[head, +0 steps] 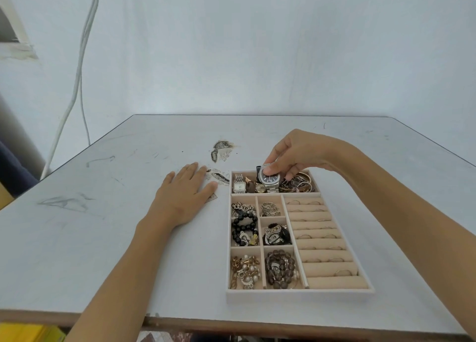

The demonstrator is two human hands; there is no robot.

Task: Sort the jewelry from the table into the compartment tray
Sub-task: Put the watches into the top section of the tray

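**Watch [269,178] being lowered into the top row of the compartment tray [298,294]**

Fingertips [270,170] of the right hand [296,152] are pinching the watch by its round steel case, the thumb pressing on the upper rim of the dark dial and the other fingers curling round the far side; the piece is hanging just over the long compartment at the upper edge of the tray, right of centre in the frame, between a rectangular silver watch [239,185] on its left and a heap of thin bangles [300,183] on its right. Judging by the metal links, it is probably handling as heavy for its size, rigid at the case and floppy at the bracelet, with polished sides that could slip; taking it across the case edges, as the fingers are doing, is looking like the safest hold, since the glass face could scratch against neighbouring metal. Further out, the left hand [180,200] is lying flat on the table [103,238], fingers straight and holding nothing, just left of the tray; below, the smaller compartments are holding bead bracelets [243,228] and the ring rolls [322,241] are carrying thin rings.
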